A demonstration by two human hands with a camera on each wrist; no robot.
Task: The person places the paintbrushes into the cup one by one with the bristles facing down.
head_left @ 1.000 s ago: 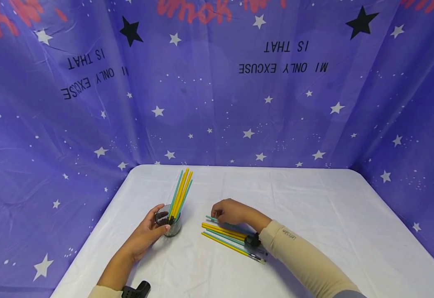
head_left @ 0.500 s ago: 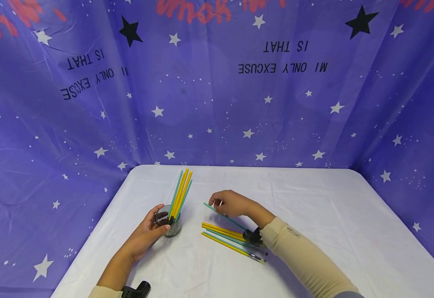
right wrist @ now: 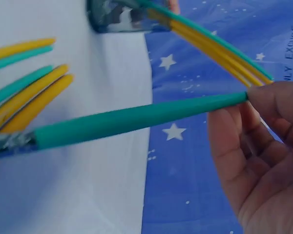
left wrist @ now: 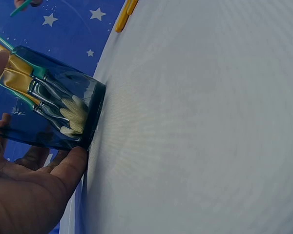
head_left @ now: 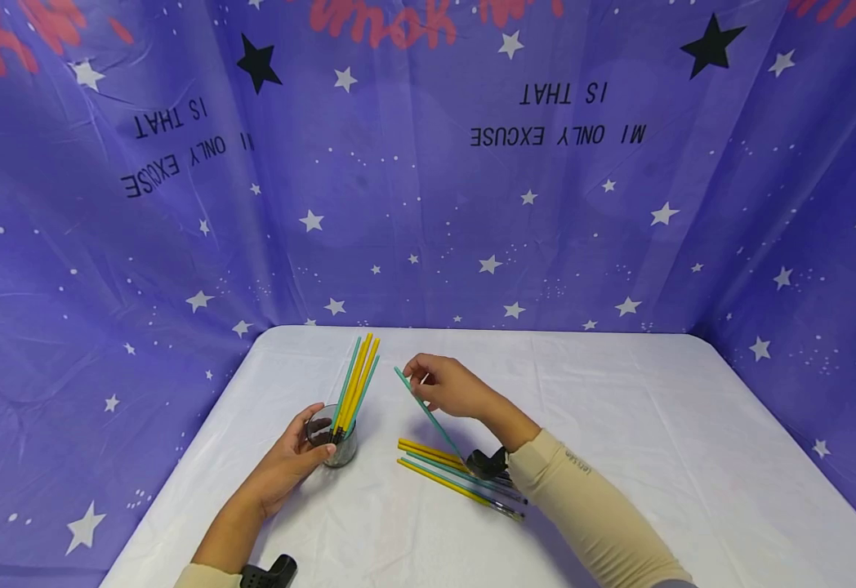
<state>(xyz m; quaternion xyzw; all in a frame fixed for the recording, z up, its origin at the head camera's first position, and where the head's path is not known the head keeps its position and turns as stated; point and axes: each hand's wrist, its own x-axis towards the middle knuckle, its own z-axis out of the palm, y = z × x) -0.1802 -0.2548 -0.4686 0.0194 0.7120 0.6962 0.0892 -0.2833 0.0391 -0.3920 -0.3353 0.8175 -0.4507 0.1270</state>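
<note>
On the left of the white table, my left hand (head_left: 292, 461) curls round a clear glass (head_left: 343, 452). Several yellow and teal paintbrushes (head_left: 358, 388) lean in it, handles up; the left wrist view shows their pale bristles (left wrist: 74, 114) at the glass's bottom. To the right, my right hand (head_left: 452, 388) pinches a teal paintbrush (right wrist: 112, 122) near its handle end, holding it slanted above the table. Below that hand lie more yellow and teal paintbrushes (head_left: 443, 478), handle ends to the left, some of their bristle ends hidden by the wrist camera.
A white cloth covers the table (head_left: 590, 384). Behind and on both sides hangs a purple curtain (head_left: 428, 188) with stars and lettering. A black wrist camera (head_left: 487, 464) on the right wrist hangs close over the lying brushes.
My right hand has lifted the teal paintbrush off the table, moving up and slightly left, and the brush now slants more steeply. My left hand and the glass have stayed put.
</note>
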